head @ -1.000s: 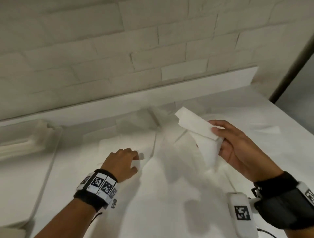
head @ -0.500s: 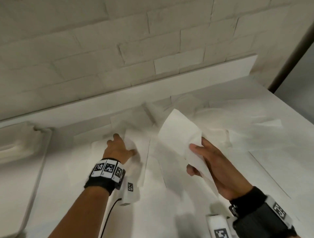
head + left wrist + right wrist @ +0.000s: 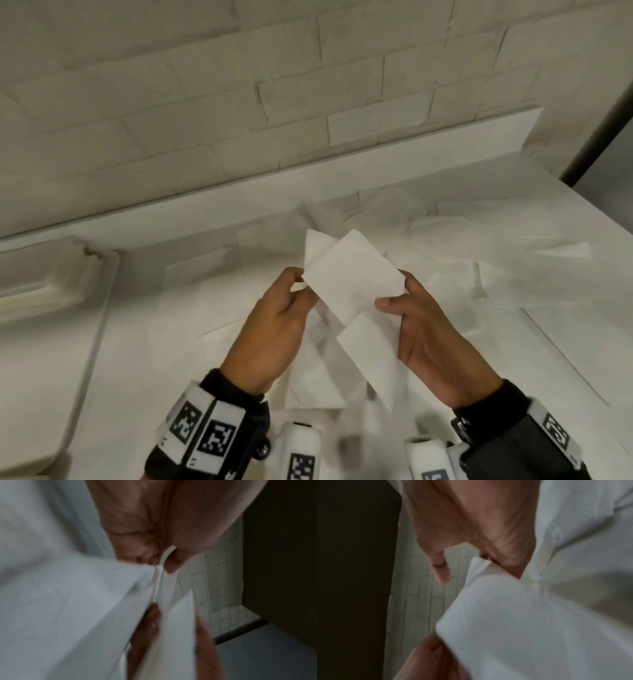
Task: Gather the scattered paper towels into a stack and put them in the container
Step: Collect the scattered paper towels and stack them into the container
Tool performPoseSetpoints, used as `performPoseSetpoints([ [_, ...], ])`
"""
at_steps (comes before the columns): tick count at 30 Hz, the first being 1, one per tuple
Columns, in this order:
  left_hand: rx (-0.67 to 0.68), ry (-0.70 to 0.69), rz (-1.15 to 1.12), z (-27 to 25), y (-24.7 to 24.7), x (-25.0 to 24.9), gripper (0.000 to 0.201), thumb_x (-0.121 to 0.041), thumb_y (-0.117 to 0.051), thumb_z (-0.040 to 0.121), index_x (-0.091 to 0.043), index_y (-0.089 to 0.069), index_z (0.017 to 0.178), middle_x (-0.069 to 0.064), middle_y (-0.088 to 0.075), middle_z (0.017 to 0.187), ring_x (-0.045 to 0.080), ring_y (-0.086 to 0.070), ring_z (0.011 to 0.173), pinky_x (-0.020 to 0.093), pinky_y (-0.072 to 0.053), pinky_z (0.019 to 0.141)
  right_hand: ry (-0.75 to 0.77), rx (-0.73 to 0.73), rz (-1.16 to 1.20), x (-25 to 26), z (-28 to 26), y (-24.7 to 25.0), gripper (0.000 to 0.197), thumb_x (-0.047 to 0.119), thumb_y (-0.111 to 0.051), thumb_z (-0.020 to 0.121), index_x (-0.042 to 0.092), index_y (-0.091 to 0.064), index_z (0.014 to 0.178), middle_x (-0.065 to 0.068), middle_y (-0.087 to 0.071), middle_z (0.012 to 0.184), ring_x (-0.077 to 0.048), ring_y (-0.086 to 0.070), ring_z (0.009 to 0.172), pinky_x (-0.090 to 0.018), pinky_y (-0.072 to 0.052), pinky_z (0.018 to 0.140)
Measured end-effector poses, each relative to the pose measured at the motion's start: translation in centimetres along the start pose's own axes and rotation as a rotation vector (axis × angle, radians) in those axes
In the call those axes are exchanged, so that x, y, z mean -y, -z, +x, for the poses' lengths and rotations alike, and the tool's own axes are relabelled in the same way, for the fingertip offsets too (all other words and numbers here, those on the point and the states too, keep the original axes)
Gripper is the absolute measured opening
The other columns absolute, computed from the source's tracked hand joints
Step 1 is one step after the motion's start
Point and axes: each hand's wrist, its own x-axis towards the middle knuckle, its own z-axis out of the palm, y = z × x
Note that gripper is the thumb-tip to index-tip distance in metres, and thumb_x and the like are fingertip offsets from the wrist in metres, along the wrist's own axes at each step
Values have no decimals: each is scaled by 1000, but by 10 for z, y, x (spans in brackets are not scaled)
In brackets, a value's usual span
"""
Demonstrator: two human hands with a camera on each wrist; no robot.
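Observation:
Both hands hold a small bunch of white paper towels [image 3: 352, 284] above the white table. My left hand [image 3: 284, 315] pinches the bunch's left edge between thumb and fingers, as the left wrist view shows at the paper edge [image 3: 163, 561]. My right hand [image 3: 424, 329] grips the right side, thumb on top. In the right wrist view the paper towels [image 3: 522, 615] fill the lower right. More towels [image 3: 428, 233] lie scattered on the table behind and under the hands. A white container [image 3: 102, 308] stands at the left.
A white brick wall [image 3: 274, 102] with a low ledge [image 3: 376, 161] runs behind the table. The table's right edge [image 3: 582, 219] drops off beside a dark frame. Loose sheets [image 3: 565, 250] lie at the far right.
My left hand left the table with a towel and came up to the right hand. Both hands now hold the towels together, nearer to me.

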Motion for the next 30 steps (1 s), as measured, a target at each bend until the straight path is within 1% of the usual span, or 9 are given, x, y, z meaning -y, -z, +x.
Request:
performPoseSetpoints([
  [3,47,67,-276,-13,-19,-5,33,-39,-50,103,-14,-66,117,12,-77,105,26,-71,87,37,-54,76,16,-158,16,-12,1,-6,39,19,-69,87,15,-56,124,-7,-69,123,-28,-67,111,-46,-53,94],
  [6,45,12,-270,-22,-33,1,45,-53,-62,91,-15,-70,113,10,-77,109,27,-74,99,47,-58,90,81,-270,-51,-20,-2,-9,35,15,-67,90,15,-55,123,-9,-70,119,-32,-67,109,-52,-53,95],
  [11,-145,-61,-245,-18,-41,6,15,-15,-68,94,-16,-77,106,6,-79,105,28,-75,100,58,-55,96,102,-290,-223,-20,-11,-11,39,4,-62,81,21,-58,115,-6,-70,111,-24,-70,98,-38,-59,81],
  [14,-222,-181,-188,-15,-28,0,16,-8,-68,92,-15,-76,104,0,-80,99,21,-77,92,40,-62,83,64,-267,-460,-14,-25,-2,46,9,-64,79,38,-55,115,1,-58,120,-11,-62,90,-19,-50,70],
  [18,-103,-290,130,-15,-15,-10,24,-13,-77,86,-29,-75,103,-19,-78,93,5,-76,81,16,-58,68,38,-80,-657,7,-39,15,85,28,-68,62,59,-34,134,18,-50,134,0,-49,125,-23,-50,89],
  [20,-51,-263,100,-12,-21,-14,23,-15,-78,85,-29,-76,103,-17,-79,96,6,-76,86,20,-59,72,54,5,-565,13,-41,12,75,25,-72,70,45,-43,136,13,-63,127,-6,-59,120,-32,-51,97],
  [23,15,-208,-82,-5,-42,-17,19,-20,-76,85,-20,-78,104,-2,-80,103,22,-76,96,42,-59,85,203,-145,-501,14,-44,4,42,17,-65,93,28,-53,132,10,-69,122,-7,-65,112,-24,-54,92],
  [26,177,-64,-244,-4,-68,-15,30,-20,-74,81,-11,-75,110,8,-78,108,30,-75,100,46,-60,88,310,-284,-483,13,-52,12,35,21,-57,98,27,-53,132,10,-68,123,-6,-65,113,-25,-54,92],
  [30,250,-81,-161,2,-92,-8,20,-6,-66,93,-8,-74,111,9,-78,109,30,-74,102,49,-57,94,216,-310,-568,24,-77,36,22,44,-52,97,36,-56,117,19,-67,111,-4,-64,104,-24,-52,88],
])
